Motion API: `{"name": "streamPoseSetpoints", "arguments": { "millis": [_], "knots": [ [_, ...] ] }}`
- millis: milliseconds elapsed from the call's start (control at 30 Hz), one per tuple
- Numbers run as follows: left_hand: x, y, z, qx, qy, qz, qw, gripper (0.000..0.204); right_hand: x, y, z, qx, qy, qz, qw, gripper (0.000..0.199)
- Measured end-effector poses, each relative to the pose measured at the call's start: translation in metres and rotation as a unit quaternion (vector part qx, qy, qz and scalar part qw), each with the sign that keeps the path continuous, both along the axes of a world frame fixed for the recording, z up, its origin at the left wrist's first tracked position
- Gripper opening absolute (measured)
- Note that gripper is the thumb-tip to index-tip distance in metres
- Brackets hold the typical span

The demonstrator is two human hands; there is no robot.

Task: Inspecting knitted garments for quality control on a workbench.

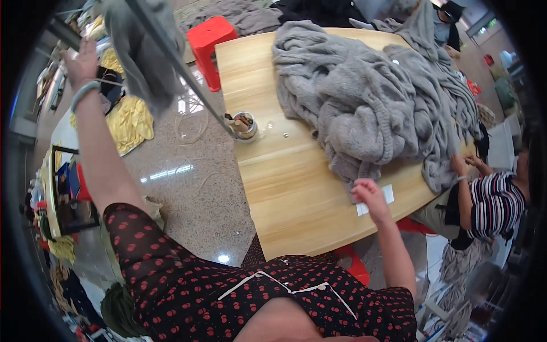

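Note:
My left arm stretches to the far left. My left hand point(84, 64) is raised with its fingers apart, beside a grey knitted garment point(139, 54) that hangs by a slanted metal pole point(171, 60). Over the near part of the table my right hand point(371, 199) is bent, its fingers curled together at the lower edge of a large heap of grey knitwear point(364, 97). Whether those fingers pinch anything is too small to tell. A white paper slip point(388, 194) lies on the table under that hand.
The pale wooden table point(273, 194) carries a tin of small tools point(245, 126) at its left edge. A red stool point(211, 43) stands behind it. Yellow cloth point(131, 122) lies at left. A co-worker in a striped shirt point(496, 202) sits at right, hands by the heap.

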State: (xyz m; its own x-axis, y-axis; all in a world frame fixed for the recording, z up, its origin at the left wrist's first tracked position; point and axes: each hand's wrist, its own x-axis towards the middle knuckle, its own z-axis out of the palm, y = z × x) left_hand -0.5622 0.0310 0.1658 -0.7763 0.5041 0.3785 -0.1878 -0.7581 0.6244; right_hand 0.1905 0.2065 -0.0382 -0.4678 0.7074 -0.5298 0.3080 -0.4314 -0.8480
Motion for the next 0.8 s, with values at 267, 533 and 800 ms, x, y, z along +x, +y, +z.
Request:
{"name": "streamPoseSetpoints", "arguments": {
  "millis": [267, 533, 800],
  "knots": [
    [0.149, -0.019, -0.207, -0.383, -0.270, 0.059, 0.881, 0.026, -0.037, 0.114, 0.047, 0.529, -0.164, -0.016, 0.832, 0.027],
    [0.396, -0.003, -0.278, -0.494, -0.307, -0.272, 0.766, 0.023, -0.079, 0.162, 0.027, 0.644, -0.338, 0.026, 0.686, 0.029],
    [0.519, 0.066, -0.227, -0.499, -0.132, -0.398, 0.759, 0.023, -0.092, 0.165, 0.033, 0.814, -0.205, 0.207, 0.503, 0.020]
  ]
}}
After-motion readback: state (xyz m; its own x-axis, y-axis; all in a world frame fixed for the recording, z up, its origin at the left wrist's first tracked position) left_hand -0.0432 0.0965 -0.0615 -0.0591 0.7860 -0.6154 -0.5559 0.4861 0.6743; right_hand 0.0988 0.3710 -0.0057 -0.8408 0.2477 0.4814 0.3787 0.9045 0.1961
